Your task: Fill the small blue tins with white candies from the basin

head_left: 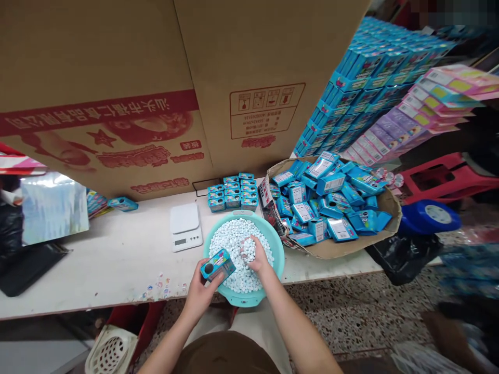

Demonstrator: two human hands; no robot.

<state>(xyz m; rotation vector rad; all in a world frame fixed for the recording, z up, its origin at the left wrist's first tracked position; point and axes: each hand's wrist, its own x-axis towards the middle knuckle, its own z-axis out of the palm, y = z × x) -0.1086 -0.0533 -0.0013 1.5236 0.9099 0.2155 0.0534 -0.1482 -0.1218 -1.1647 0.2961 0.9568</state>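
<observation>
The left hand (199,297) grips a blue tin (218,266) in curled fingers, its long axis slanting up rightward, round opening at the lower end, above a teal basin (273,246) of white candies (230,246). The right hand (257,254) gathers candies, fingers bunched. Beyond sit a white kitchen scale (185,226) and heaped blue boxes (323,202).

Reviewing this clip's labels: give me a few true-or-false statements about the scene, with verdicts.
1. The scale stands left of the teal basin. True.
2. The right hand rests on the scale. False: it is in the white candies in the basin.
3. The left hand holds a blue tin. True.
4. The loose blue tins lie in a plastic crate. False: they lie in a cardboard tray.
</observation>
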